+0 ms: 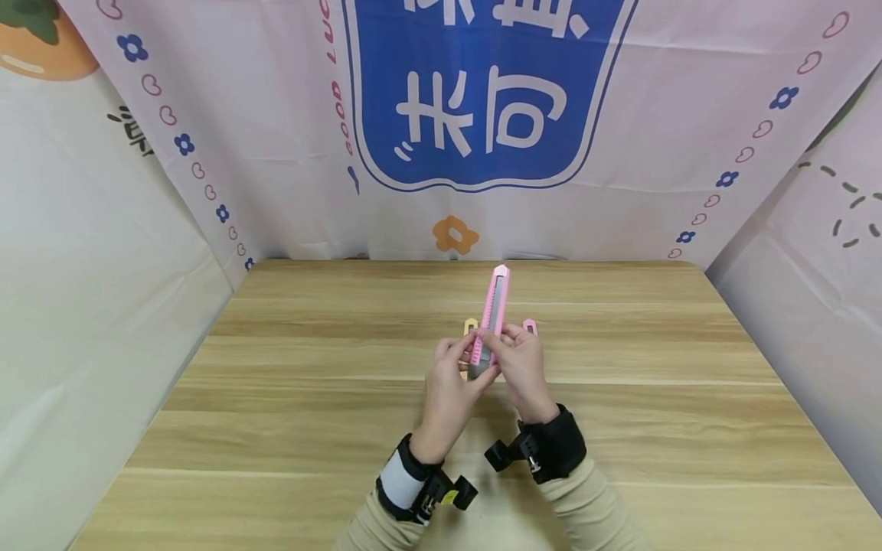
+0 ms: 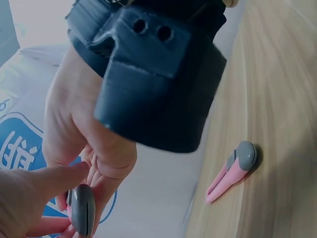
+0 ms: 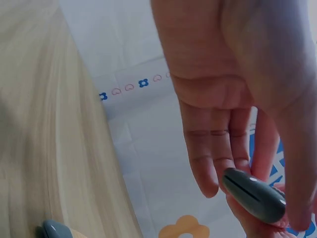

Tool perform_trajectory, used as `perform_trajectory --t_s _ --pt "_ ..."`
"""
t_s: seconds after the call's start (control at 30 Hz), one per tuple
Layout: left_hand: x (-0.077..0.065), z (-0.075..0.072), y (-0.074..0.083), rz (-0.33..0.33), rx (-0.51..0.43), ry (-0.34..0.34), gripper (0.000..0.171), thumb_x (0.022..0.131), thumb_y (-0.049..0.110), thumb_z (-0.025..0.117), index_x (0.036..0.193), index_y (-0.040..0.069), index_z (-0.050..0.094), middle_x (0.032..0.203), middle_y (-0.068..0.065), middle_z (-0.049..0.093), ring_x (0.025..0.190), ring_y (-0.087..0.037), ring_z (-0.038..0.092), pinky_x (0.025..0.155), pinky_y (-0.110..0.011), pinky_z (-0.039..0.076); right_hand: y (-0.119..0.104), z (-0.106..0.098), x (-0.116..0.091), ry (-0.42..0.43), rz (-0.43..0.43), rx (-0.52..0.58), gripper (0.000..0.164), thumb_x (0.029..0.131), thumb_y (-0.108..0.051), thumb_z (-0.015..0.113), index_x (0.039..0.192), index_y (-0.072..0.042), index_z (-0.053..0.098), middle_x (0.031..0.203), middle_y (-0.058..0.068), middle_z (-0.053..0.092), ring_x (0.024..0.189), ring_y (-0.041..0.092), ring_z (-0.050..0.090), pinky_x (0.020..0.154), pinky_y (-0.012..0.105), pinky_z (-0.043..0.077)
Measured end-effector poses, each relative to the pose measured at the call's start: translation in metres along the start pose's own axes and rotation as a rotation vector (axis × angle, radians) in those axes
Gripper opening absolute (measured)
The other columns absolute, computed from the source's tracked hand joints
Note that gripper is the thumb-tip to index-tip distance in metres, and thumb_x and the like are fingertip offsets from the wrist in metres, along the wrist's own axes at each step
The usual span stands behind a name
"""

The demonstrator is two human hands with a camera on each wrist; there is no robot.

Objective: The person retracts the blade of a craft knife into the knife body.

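Observation:
A pink utility knife (image 1: 490,317) with a grey end cap is raised above the table, its tip pointing away from me. My left hand (image 1: 448,390) pinches its lower part from the left. From the right, my right hand (image 1: 525,367) also grips it, thumb across the body. In the left wrist view the grey cap (image 2: 82,210) shows between the fingers; the right wrist view shows that cap (image 3: 255,196) too. On the table behind the hands lie a yellow utility knife (image 1: 471,324) and a second pink utility knife (image 2: 233,168), both partly hidden in the head view.
The wooden table (image 1: 310,398) extends on all sides of the hands. A printed white cloth (image 1: 296,191) hangs along its back edge, with more white cloth at both sides. Black camera straps (image 1: 554,448) sit on both wrists.

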State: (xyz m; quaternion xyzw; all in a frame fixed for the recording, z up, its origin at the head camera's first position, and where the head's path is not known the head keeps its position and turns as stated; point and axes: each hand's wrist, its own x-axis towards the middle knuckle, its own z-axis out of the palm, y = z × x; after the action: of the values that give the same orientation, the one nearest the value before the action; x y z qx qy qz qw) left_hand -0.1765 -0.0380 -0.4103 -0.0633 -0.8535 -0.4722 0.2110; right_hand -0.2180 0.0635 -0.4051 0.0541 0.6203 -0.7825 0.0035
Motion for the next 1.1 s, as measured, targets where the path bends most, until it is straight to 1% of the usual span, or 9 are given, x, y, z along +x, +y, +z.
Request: perform_trajectory --t_s 0.17,0.27,0.4,0.5,0.6,0.7,0.77,0.9,1.1 --pt "0.0 -0.001 -0.001 -0.021 0.007 0.01 0.048 0.076 0.012 0.081 0.118 -0.004 0.065 0.099 -0.013 0.06 0.079 -0.022 0.069 0.07 -0.028 0.06 0.002 0.004 -0.003 0.0 0.005 -0.039 0.031 0.091 -0.004 0.063 0.117 0.011 0.06 0.1 0.019 0.075 0.075 0.005 0.07 0.069 0.019 0.059" --pt "0.0 -0.003 -0.001 -0.029 0.003 -0.001 0.045 0.076 0.01 0.079 0.116 -0.004 0.065 0.097 -0.013 0.059 0.077 -0.023 0.07 0.064 -0.024 0.059 0.003 0.005 -0.004 -0.015 0.0 -0.082 0.029 0.091 -0.007 0.064 0.116 0.009 0.062 0.105 0.023 0.073 0.077 0.004 0.07 0.069 0.017 0.058" --pt "0.002 -0.007 -0.003 -0.03 0.015 -0.014 0.042 0.076 0.01 0.078 0.113 -0.005 0.066 0.094 -0.013 0.058 0.075 -0.022 0.07 0.056 -0.014 0.052 0.003 0.003 -0.004 -0.051 0.002 -0.116 0.031 0.092 -0.011 0.063 0.117 0.009 0.063 0.104 0.022 0.073 0.077 0.003 0.069 0.066 0.015 0.055" --pt "0.003 -0.009 -0.004 -0.028 0.019 -0.017 0.04 0.076 0.01 0.078 0.111 -0.006 0.066 0.093 -0.013 0.058 0.073 -0.021 0.069 0.055 -0.012 0.048 0.003 0.002 -0.003 -0.061 0.015 -0.117 0.033 0.093 -0.012 0.062 0.119 0.009 0.062 0.105 0.021 0.074 0.075 0.001 0.068 0.064 0.014 0.055" --pt "0.006 -0.013 -0.008 -0.041 0.035 -0.016 0.041 0.075 0.011 0.079 0.11 -0.006 0.065 0.094 -0.014 0.058 0.072 -0.021 0.069 0.054 -0.013 0.049 0.001 -0.001 0.0 -0.071 0.031 -0.108 0.034 0.096 -0.014 0.059 0.12 0.009 0.06 0.11 0.023 0.071 0.077 0.002 0.069 0.069 0.017 0.059" --pt "0.01 -0.017 -0.013 -0.069 0.064 -0.01 0.043 0.073 0.01 0.08 0.11 -0.005 0.065 0.096 -0.014 0.059 0.073 -0.022 0.069 0.055 -0.014 0.05 -0.003 -0.007 0.002 -0.087 0.039 -0.105 0.035 0.098 -0.017 0.055 0.122 0.008 0.059 0.116 0.026 0.068 0.085 0.007 0.072 0.079 0.024 0.061" --pt "0.012 -0.022 -0.018 -0.092 0.096 -0.013 0.044 0.073 0.011 0.081 0.111 -0.005 0.064 0.096 -0.015 0.06 0.073 -0.022 0.068 0.055 -0.015 0.05 -0.005 -0.011 0.004 -0.079 0.05 -0.103 0.035 0.099 -0.021 0.054 0.122 0.005 0.059 0.115 0.023 0.07 0.089 0.011 0.073 0.082 0.026 0.061" --pt "0.017 -0.031 -0.027 -0.124 0.158 -0.018 0.044 0.071 0.013 0.082 0.108 -0.006 0.065 0.095 -0.016 0.061 0.072 -0.02 0.062 0.055 -0.018 0.047 -0.009 -0.019 0.008 -0.06 0.068 -0.085 0.039 0.1 -0.027 0.052 0.125 0.003 0.055 0.118 0.022 0.069 0.1 0.019 0.072 0.085 0.027 0.06" --pt "0.023 -0.043 -0.041 -0.204 0.21 -0.034 0.042 0.07 0.012 0.082 0.103 -0.008 0.067 0.093 -0.018 0.064 0.072 -0.021 0.059 0.057 -0.021 0.044 -0.017 -0.03 0.008 -0.075 0.054 -0.056 0.042 0.103 -0.027 0.046 0.129 0.004 0.051 0.123 0.023 0.066 0.104 0.019 0.071 0.089 0.027 0.059"
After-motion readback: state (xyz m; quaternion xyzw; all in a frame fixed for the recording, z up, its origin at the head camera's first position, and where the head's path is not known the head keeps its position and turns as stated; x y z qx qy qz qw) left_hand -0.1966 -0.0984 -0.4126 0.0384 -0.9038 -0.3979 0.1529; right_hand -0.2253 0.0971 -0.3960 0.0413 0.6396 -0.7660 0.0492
